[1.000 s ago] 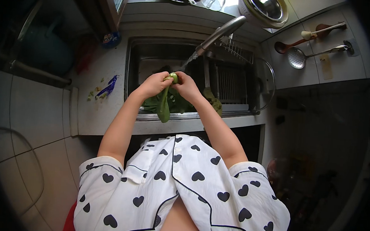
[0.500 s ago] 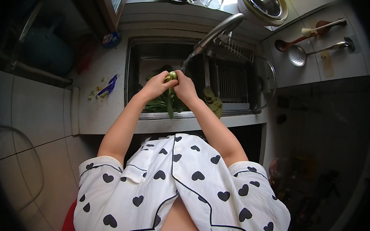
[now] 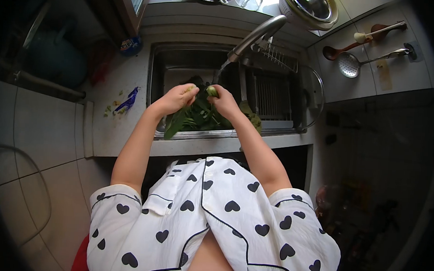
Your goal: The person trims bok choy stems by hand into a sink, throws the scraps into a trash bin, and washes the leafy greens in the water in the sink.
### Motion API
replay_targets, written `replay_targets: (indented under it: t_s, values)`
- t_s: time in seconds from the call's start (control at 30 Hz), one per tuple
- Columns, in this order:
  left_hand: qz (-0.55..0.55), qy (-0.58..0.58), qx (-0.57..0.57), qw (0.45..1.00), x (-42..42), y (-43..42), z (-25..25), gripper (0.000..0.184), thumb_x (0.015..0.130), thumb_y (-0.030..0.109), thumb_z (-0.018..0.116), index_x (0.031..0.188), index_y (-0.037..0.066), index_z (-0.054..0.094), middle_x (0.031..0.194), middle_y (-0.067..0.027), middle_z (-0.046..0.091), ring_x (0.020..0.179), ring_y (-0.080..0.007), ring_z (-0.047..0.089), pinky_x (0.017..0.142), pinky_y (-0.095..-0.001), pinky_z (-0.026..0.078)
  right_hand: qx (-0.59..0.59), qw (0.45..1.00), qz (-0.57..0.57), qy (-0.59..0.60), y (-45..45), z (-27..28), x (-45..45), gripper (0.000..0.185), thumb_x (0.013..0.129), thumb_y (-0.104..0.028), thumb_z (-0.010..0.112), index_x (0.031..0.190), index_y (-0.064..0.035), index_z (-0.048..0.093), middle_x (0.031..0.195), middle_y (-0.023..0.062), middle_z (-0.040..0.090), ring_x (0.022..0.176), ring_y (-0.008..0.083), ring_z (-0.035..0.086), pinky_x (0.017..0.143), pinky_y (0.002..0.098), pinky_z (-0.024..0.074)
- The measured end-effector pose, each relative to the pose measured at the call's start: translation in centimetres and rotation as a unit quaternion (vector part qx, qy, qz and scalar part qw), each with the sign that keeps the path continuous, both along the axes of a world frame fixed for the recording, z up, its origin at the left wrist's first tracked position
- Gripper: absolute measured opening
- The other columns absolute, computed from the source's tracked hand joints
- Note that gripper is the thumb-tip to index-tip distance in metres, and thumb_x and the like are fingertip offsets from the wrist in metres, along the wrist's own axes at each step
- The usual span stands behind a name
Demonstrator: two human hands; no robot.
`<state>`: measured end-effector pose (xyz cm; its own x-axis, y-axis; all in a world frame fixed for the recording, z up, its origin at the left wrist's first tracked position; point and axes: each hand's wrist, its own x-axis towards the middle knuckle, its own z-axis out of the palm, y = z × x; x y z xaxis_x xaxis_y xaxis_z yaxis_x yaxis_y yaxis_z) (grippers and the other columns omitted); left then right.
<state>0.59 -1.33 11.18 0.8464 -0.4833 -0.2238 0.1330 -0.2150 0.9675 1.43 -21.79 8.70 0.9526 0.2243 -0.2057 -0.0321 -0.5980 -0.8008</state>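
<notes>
My left hand (image 3: 177, 98) is closed in a pinch on a leafy green stalk, and its long dark leaf (image 3: 176, 123) hangs down toward the sink's front rim. A short distance to the right, my right hand (image 3: 223, 102) grips the pale green base of a leafy green vegetable (image 3: 212, 90). Its lower part is hidden by my fingers. Loose green leaves (image 3: 201, 116) lie in the metal sink (image 3: 159, 68) below both hands. Water runs from the faucet (image 3: 256, 37) just behind my right hand.
A dish rack (image 3: 273, 96) fills the sink's right side, with a yellowish-green leaf or cloth (image 3: 252, 118) beside it. A blue wrapper (image 3: 126, 101) and scraps lie on the left counter. Ladles and a skimmer (image 3: 349, 65) hang on the right wall.
My hands have moved apart from the shared vegetable. The left went left and carries a leafy stalk; the right keeps the pale base.
</notes>
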Motion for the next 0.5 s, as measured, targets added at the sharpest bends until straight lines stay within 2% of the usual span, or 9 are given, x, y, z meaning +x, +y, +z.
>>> replay_targets:
  t_s: [0.03, 0.07, 0.17, 0.23, 0.3, 0.37, 0.5]
  values:
    - [0.016, -0.008, -0.037, 0.999, 0.1, 0.2, 0.2, 0.034, 0.096, 0.034, 0.043, 0.082, 0.004, 0.050, 0.068, 0.0004, 0.050, 0.065, -0.0101, 0.048, 0.063, -0.0259, 0.041, 0.082, 0.993, -0.011, 0.081, -0.1, 0.3, 0.2, 0.033, 0.082, -0.007, 0.061, 0.113, -0.0019, 0.051, 0.095, 0.0118, 0.064, 0.086, 0.0209, 0.063, 0.076, 0.0314, 0.0472]
    - [0.040, 0.018, -0.102, 0.994, 0.1, -0.1, 0.2, 0.027, 0.097, 0.030, 0.042, 0.084, 0.008, 0.047, 0.069, 0.0023, 0.047, 0.065, -0.0082, 0.045, 0.062, -0.0226, 0.039, 0.094, 0.992, -0.001, 0.080, 0.0, 0.3, 0.4, 0.037, 0.083, -0.005, 0.060, 0.116, 0.0005, 0.045, 0.095, 0.0080, 0.061, 0.086, 0.0153, 0.060, 0.078, 0.0268, 0.0453]
    - [0.093, 0.107, -0.131, 0.981, 0.4, -0.8, -0.6, 0.024, 0.096, 0.031, 0.046, 0.087, 0.008, 0.048, 0.071, 0.0032, 0.048, 0.066, -0.0061, 0.045, 0.062, -0.0202, 0.038, 0.189, 0.976, 0.016, 0.109, 0.8, 1.7, 0.5, 0.040, 0.082, -0.008, 0.062, 0.117, 0.0009, 0.043, 0.101, 0.0115, 0.061, 0.092, 0.0177, 0.059, 0.080, 0.0280, 0.0447]
    - [0.135, 0.005, -0.086, 0.987, 0.1, -1.9, -0.9, 0.026, 0.091, 0.029, 0.057, 0.103, 0.006, 0.054, 0.080, 0.0042, 0.054, 0.070, -0.0040, 0.047, 0.063, -0.0191, 0.039, 0.196, 0.975, 0.039, 0.097, 1.0, 2.6, 0.8, 0.051, 0.083, -0.009, 0.062, 0.126, 0.0008, 0.037, 0.106, 0.0112, 0.058, 0.096, 0.0159, 0.056, 0.082, 0.0267, 0.0436]
    - [0.145, -0.005, -0.088, 0.986, -0.1, -2.6, -1.0, 0.030, 0.087, 0.025, 0.062, 0.108, 0.004, 0.057, 0.086, 0.0037, 0.058, 0.074, -0.0042, 0.050, 0.066, -0.0200, 0.041, 0.202, 0.972, 0.050, 0.108, 1.0, 3.3, 0.6, 0.062, 0.083, -0.009, 0.062, 0.134, 0.0001, 0.029, 0.110, 0.0113, 0.056, 0.099, 0.0147, 0.054, 0.084, 0.0256, 0.0425]
    - [0.151, 0.010, -0.115, 0.982, -0.1, -2.8, -1.5, 0.030, 0.086, 0.024, 0.064, 0.106, 0.002, 0.058, 0.087, 0.0028, 0.059, 0.076, -0.0053, 0.052, 0.068, -0.0210, 0.042, 0.206, 0.967, 0.054, 0.139, 0.9, 3.9, 0.5, 0.073, 0.082, -0.008, 0.062, 0.141, -0.0012, 0.019, 0.114, 0.0116, 0.054, 0.101, 0.0143, 0.052, 0.086, 0.0249, 0.0414]
    - [0.144, 0.052, -0.146, 0.977, -0.2, -3.1, -1.0, 0.027, 0.083, 0.021, 0.067, 0.100, 0.001, 0.061, 0.084, 0.0016, 0.060, 0.076, -0.0062, 0.053, 0.068, -0.0231, 0.044, 0.228, 0.950, 0.076, 0.198, 0.1, 2.8, 0.7, 0.084, 0.079, -0.005, 0.062, 0.144, -0.0006, 0.009, 0.116, 0.0124, 0.054, 0.101, 0.0147, 0.052, 0.086, 0.0240, 0.0410]
